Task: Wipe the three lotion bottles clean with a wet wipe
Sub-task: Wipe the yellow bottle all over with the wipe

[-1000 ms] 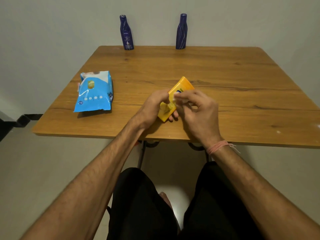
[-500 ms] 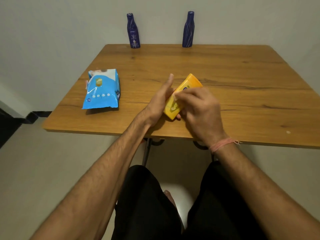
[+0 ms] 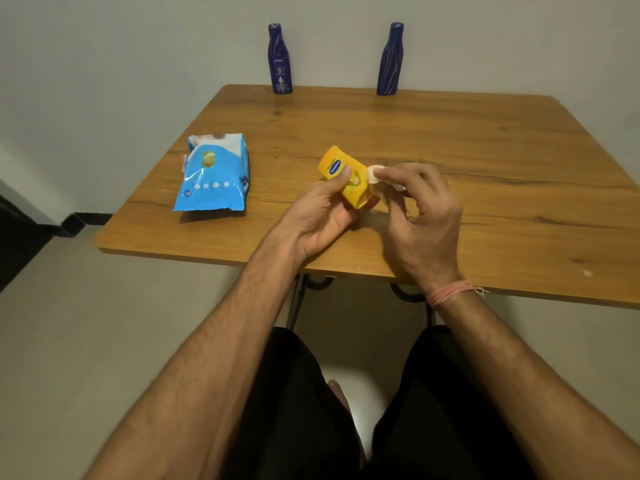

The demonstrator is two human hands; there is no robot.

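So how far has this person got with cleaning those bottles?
Nothing looks finished yet. The left hand holds the yellow lotion bottle while the right hand presses a folded wet wipe against it. The two dark blue lotion bottles stand at the table's far edge, apparently untouched. The wipes pack lies nearby.

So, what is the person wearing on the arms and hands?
Both forearms are bare, with no sleeves and no gloves. The right wrist carries a pink thread band, wound several times, with a loose frayed end. The left hand and wrist wear nothing.
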